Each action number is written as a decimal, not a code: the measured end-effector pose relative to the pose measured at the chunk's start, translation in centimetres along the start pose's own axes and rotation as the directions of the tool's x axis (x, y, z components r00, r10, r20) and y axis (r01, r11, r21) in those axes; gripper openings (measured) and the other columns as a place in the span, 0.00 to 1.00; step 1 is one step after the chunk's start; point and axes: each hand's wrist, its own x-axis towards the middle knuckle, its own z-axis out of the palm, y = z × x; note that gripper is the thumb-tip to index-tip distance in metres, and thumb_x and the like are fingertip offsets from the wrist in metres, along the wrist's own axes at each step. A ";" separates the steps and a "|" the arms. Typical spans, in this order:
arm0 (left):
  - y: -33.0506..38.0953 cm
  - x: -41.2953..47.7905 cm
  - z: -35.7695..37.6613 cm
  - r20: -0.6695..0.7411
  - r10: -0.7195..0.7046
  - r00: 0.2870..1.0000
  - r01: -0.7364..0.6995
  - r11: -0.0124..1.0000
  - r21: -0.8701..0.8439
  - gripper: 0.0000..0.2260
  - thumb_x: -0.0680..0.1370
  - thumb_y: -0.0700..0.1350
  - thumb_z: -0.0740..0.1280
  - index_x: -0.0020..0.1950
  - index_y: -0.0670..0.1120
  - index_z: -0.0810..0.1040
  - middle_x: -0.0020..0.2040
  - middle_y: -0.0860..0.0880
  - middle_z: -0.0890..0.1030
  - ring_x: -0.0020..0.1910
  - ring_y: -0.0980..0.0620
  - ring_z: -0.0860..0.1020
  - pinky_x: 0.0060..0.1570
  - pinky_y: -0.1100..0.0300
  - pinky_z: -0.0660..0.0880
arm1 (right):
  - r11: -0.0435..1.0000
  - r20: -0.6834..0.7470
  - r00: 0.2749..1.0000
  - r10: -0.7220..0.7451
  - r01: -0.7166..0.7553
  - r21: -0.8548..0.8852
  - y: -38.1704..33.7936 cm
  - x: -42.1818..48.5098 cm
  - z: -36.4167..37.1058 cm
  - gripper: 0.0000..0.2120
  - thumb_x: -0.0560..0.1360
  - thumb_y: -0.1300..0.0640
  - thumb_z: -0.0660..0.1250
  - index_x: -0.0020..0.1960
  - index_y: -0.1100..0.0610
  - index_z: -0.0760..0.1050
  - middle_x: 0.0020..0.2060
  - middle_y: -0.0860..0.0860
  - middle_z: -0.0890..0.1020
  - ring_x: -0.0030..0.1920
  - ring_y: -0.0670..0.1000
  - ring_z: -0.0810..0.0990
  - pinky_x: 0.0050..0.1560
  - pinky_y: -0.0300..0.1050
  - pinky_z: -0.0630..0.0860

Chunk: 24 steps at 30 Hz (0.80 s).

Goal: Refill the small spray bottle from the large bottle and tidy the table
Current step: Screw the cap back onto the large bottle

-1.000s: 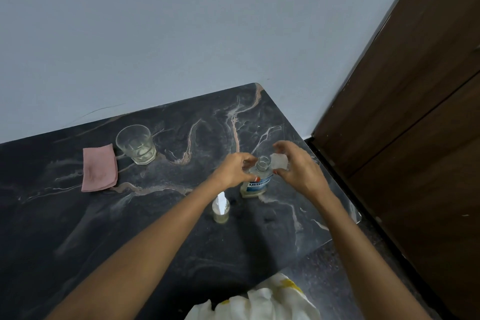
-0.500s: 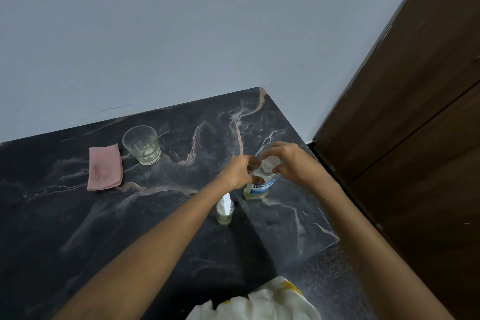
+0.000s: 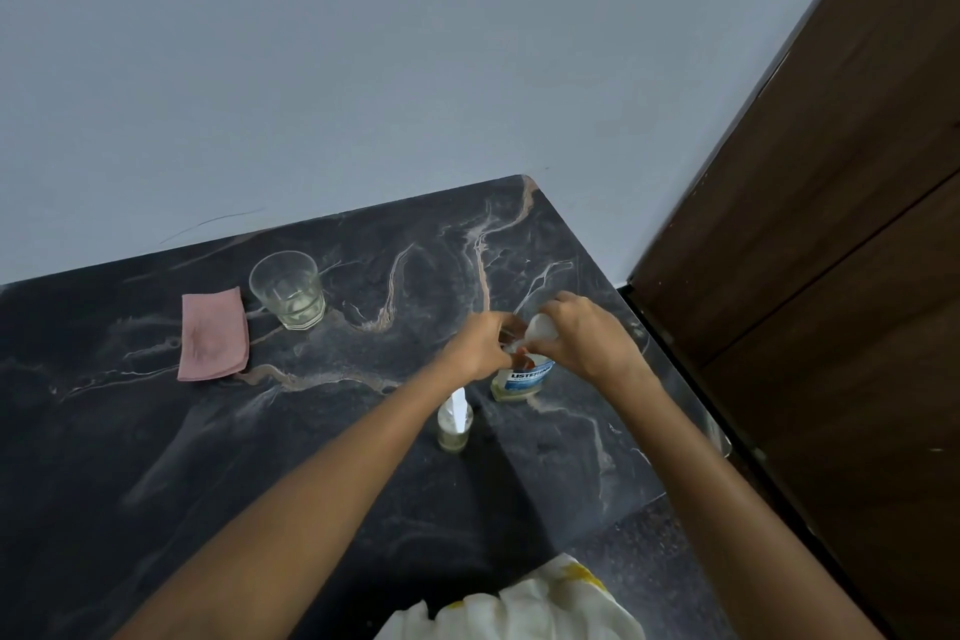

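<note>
Capping of the large bottle [image 3: 522, 377], which stands upright near the right edge of the table [image 3: 156, 457]. The left hand [image 3: 480, 346] curls its fingers tight round the neck to steady it. The right hand [image 3: 587, 343] pinches the pale cap [image 3: 540, 327] between thumb and fingertips at the mouth. Whether the cap goes on or comes off cannot be read directly; since the spray bottle [image 3: 454, 424] stands just in front, top fitted and some liquid inside, closing seems likelier. For a clean result: set the cap level, let the thread catch before turning, grip the neck firmly so the base does not skid on polished stone, and mind the spray bottle under the left wrist. Surface: dark veined marble bearing a glass [image 3: 287, 290] and, just beside it, a folded pink cloth [image 3: 213, 334], both well apart from the bottles. Room: plain pale wall [image 3: 363, 68] behind, brown wooden door [image 3: 831, 276] at right, white fabric [image 3: 519, 608] at the near edge.
</note>
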 end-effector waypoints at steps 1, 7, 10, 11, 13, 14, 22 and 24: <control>0.0 0.0 0.0 -0.001 0.002 1.000 -0.002 1.000 0.002 0.20 0.67 0.39 0.74 0.57 0.41 0.75 0.55 0.44 0.80 0.53 0.49 0.78 0.53 0.60 0.73 | 1.000 0.000 1.000 0.002 -0.002 0.004 0.0 0.0 0.0 0.24 0.68 0.48 0.71 0.58 0.62 0.73 0.54 0.57 0.77 0.53 0.56 0.77 0.43 0.42 0.69; 0.1 0.3 -0.1 0.028 -0.020 0.999 0.020 1.000 0.000 0.20 0.67 0.40 0.74 0.57 0.41 0.75 0.56 0.44 0.80 0.54 0.48 0.78 0.55 0.58 0.74 | 0.983 0.130 0.975 -0.182 0.178 0.042 0.2 0.0 -1.6 0.25 0.71 0.70 0.65 0.65 0.52 0.71 0.62 0.53 0.73 0.59 0.55 0.74 0.51 0.54 0.78; 0.1 0.3 -0.1 0.035 -0.028 0.999 0.028 1.000 -0.008 0.22 0.67 0.39 0.74 0.59 0.41 0.74 0.57 0.43 0.79 0.56 0.47 0.77 0.58 0.55 0.74 | 0.982 0.135 0.973 -0.189 0.185 0.045 0.0 0.1 -1.6 0.20 0.71 0.71 0.62 0.59 0.56 0.76 0.56 0.55 0.76 0.55 0.56 0.77 0.49 0.55 0.77; 0.1 0.3 -0.1 0.032 -0.028 0.999 0.028 1.000 -0.010 0.22 0.67 0.39 0.74 0.59 0.40 0.74 0.57 0.43 0.79 0.55 0.47 0.77 0.58 0.56 0.74 | 0.986 0.120 0.979 -0.167 0.164 0.032 0.0 0.1 -1.5 0.18 0.72 0.69 0.63 0.59 0.56 0.76 0.56 0.55 0.76 0.54 0.56 0.77 0.49 0.54 0.77; 0.1 0.3 -0.1 0.027 -0.027 0.999 0.028 1.000 -0.014 0.22 0.66 0.39 0.74 0.58 0.41 0.74 0.56 0.43 0.80 0.54 0.48 0.77 0.56 0.59 0.73 | 0.993 0.073 0.990 -0.116 0.114 0.030 -0.1 0.0 -1.3 0.16 0.73 0.63 0.66 0.61 0.57 0.75 0.56 0.56 0.76 0.55 0.57 0.76 0.51 0.50 0.76; 0.1 0.3 -0.1 0.026 -0.026 0.999 0.026 1.000 -0.014 0.21 0.66 0.39 0.74 0.58 0.41 0.74 0.56 0.43 0.80 0.54 0.49 0.77 0.54 0.60 0.73 | 0.995 0.048 0.994 -0.095 0.093 0.041 -0.1 -0.1 -1.2 0.16 0.73 0.61 0.67 0.61 0.58 0.74 0.57 0.56 0.76 0.55 0.57 0.76 0.51 0.49 0.75; 0.1 0.3 -0.2 0.029 -0.020 0.999 0.019 1.000 0.010 0.22 0.66 0.39 0.75 0.58 0.40 0.74 0.56 0.43 0.79 0.54 0.48 0.77 0.56 0.59 0.73 | 0.994 0.063 0.992 -0.111 0.111 0.000 0.0 -0.1 -1.0 0.21 0.71 0.58 0.69 0.63 0.54 0.71 0.58 0.53 0.74 0.57 0.55 0.75 0.47 0.47 0.74; 0.2 0.3 -0.1 0.031 -0.021 0.999 0.021 1.000 0.009 0.22 0.67 0.39 0.74 0.59 0.40 0.74 0.56 0.43 0.79 0.54 0.48 0.77 0.58 0.56 0.73 | 0.990 0.087 0.987 -0.138 0.137 0.015 0.0 -0.1 -1.0 0.20 0.72 0.60 0.69 0.63 0.54 0.72 0.57 0.52 0.75 0.56 0.54 0.76 0.47 0.47 0.74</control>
